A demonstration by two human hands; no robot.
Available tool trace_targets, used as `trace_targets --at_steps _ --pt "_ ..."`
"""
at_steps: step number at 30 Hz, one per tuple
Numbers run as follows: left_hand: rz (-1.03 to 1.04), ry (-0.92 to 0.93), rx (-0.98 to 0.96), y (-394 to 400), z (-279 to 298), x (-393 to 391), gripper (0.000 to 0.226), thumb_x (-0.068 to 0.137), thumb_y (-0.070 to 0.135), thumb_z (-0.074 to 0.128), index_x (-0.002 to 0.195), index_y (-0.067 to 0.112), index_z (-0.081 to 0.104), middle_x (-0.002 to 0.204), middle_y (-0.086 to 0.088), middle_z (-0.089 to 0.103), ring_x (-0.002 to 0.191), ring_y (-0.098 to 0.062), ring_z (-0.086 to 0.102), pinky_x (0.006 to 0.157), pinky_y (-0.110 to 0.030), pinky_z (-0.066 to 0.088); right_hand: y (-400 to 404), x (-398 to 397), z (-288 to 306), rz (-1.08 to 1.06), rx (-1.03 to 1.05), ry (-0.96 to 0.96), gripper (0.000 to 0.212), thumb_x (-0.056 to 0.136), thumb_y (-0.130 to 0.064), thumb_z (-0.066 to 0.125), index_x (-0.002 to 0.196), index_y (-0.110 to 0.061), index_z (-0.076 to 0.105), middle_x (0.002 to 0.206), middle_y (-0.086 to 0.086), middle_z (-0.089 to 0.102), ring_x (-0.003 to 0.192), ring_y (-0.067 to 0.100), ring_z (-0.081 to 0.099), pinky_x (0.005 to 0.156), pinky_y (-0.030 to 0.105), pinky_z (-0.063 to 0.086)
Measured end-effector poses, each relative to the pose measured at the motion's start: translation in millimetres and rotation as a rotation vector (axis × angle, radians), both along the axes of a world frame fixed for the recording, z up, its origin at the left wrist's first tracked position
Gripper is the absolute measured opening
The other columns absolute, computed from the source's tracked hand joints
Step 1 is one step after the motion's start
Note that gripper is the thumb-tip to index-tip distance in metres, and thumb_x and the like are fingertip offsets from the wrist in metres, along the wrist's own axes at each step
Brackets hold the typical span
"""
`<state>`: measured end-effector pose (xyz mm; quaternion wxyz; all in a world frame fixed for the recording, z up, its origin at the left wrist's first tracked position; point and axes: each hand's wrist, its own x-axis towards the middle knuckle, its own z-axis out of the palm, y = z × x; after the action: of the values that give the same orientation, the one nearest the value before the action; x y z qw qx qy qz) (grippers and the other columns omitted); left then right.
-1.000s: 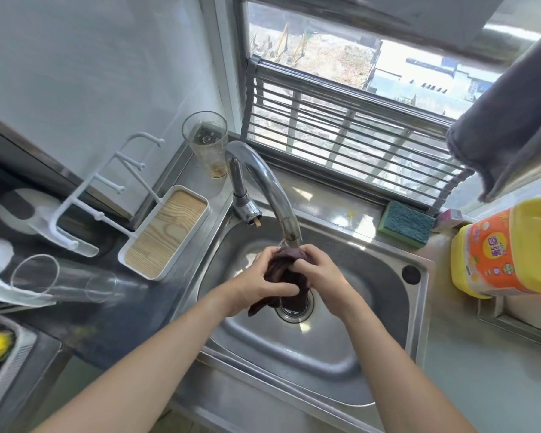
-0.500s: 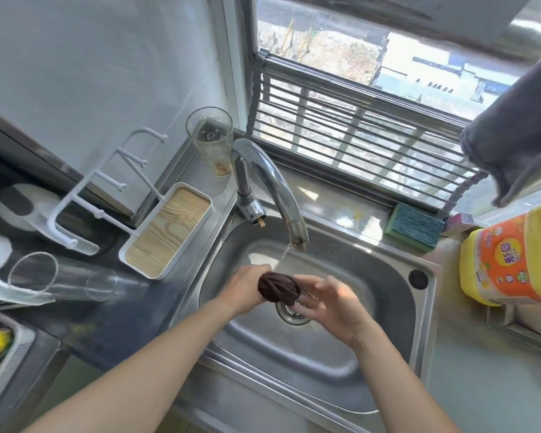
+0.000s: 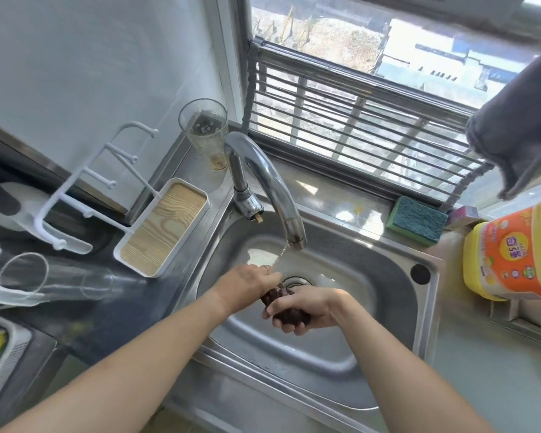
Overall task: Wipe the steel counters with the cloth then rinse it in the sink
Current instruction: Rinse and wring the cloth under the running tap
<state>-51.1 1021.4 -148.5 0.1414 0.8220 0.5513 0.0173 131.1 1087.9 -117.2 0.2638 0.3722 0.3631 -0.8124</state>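
A dark brown cloth (image 3: 286, 309), bunched into a roll, is held over the steel sink (image 3: 341, 364) near the drain (image 3: 297, 281). My left hand (image 3: 247, 284) grips its upper end. My right hand (image 3: 300, 310) wraps around its lower part, fingers curled under it. A thin stream of water runs from the curved steel tap (image 3: 272, 189) and falls just above my left hand. Most of the cloth is hidden inside my hands.
A white tray with a wooden base (image 3: 163, 226) and a tall glass (image 3: 205, 132) stand left of the tap. A green sponge (image 3: 416, 220) lies on the sill ledge. A yellow bottle (image 3: 512, 251) stands at the right. A glass (image 3: 53, 279) lies on the dark left counter.
The cloth has come down from under the spout towards me. My right hand, open half a second ago, now wraps around the cloth together with my left hand.
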Motion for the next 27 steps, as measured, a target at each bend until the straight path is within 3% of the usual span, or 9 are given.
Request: trace_targets --at_steps 2,4,8,12,16,19,22,24,27 --pt "0.090 0.108 -0.143 1 5 4 0.016 0.082 0.006 0.068 0.095 0.013 0.062 0.085 -0.006 0.068 0.076 -0.029 0.069 0.057 -0.033 0.043 2 -5 -6 0.140 0.237 -0.048 0.021 0.088 -0.028 0.075 0.085 -0.013 0.060 0.066 0.002 0.063 0.053 0.014 0.057 0.047 0.022 0.041" --pt "0.171 0.183 -0.320 5 9 10 0.016 0.092 0.011 0.055 0.104 0.014 0.065 0.099 -0.009 0.069 0.092 -0.032 0.068 0.068 -0.036 0.045 3 -11 -14 0.302 0.529 -0.121 0.031 0.078 -0.039 0.082 0.083 -0.014 0.064 0.072 0.006 0.067 0.064 0.023 0.064 0.057 0.030 0.051" --pt "0.284 0.180 -0.414 9 11 17 0.015 0.086 0.022 0.059 0.097 0.015 0.068 0.097 -0.013 0.070 0.092 -0.036 0.069 0.070 -0.036 0.049 -5 -14 -29 0.502 1.113 -0.170 0.020 0.081 -0.032 0.072 0.091 -0.017 0.063 0.097 0.012 0.073 0.092 0.034 0.068 0.070 0.032 0.047" --pt "0.420 -0.021 -0.677 9 25 25 0.016 0.083 0.029 0.057 0.087 0.015 0.062 0.094 -0.014 0.070 0.085 -0.037 0.066 0.065 -0.031 0.047 -8 -5 -42 0.504 1.297 -0.086 0.023 0.086 -0.022 0.064 0.108 -0.017 0.061 0.111 0.015 0.070 0.104 0.037 0.065 0.077 0.037 0.046" --pt "0.611 -0.531 -1.106 4 32 29 0.024 0.080 0.016 0.063 0.063 0.019 0.046 0.052 0.000 0.044 0.045 -0.019 0.036 0.042 -0.022 0.024 -12 3 -48 0.525 1.377 0.007 0.019 0.090 -0.027 0.062 0.103 -0.017 0.052 0.102 0.016 0.071 0.097 0.041 0.065 0.076 0.044 0.050" --pt "0.626 -0.688 -1.307 -1 29 23 0.032 0.082 0.020 0.067 0.065 0.023 0.040 0.053 0.002 0.031 0.043 -0.014 0.026 0.043 -0.024 0.015 -15 6 -49 0.506 1.409 0.002 0.022 0.090 -0.033 0.061 0.101 -0.019 0.047 0.100 0.014 0.071 0.094 0.041 0.066 0.070 0.041 0.045" --pt "0.544 -0.755 -1.351 -1 27 14 0.025 0.088 0.025 0.066 0.075 0.023 0.045 0.060 0.003 0.038 0.048 -0.012 0.030 0.044 -0.023 0.019 -12 7 -42 0.445 1.332 -0.080 0.027 0.085 -0.036 0.068 0.103 -0.020 0.055 0.102 0.009 0.072 0.096 0.036 0.066 0.070 0.037 0.045" --pt "0.443 -0.707 -1.272 3 27 9 0.017 0.087 0.030 0.064 0.090 0.018 0.052 0.071 0.001 0.049 0.058 -0.014 0.043 0.049 -0.023 0.031 -4 13 -32 0.394 1.149 -0.096 0.041 0.079 -0.041 0.078 0.111 -0.021 0.062 0.106 0.005 0.072 0.100 0.028 0.066 0.079 0.037 0.051" --pt "0.284 -0.321 -0.781 7 15 1 0.033 0.092 0.030 0.065 0.118 0.016 0.053 0.109 -0.006 0.061 0.099 -0.025 0.060 0.082 -0.036 0.048 12 25 -4 0.107 0.681 -0.011 0.067 0.070 -0.060 0.083 0.116 -0.014 0.064 0.104 0.003 0.070 0.094 0.018 0.065 0.087 0.035 0.052"
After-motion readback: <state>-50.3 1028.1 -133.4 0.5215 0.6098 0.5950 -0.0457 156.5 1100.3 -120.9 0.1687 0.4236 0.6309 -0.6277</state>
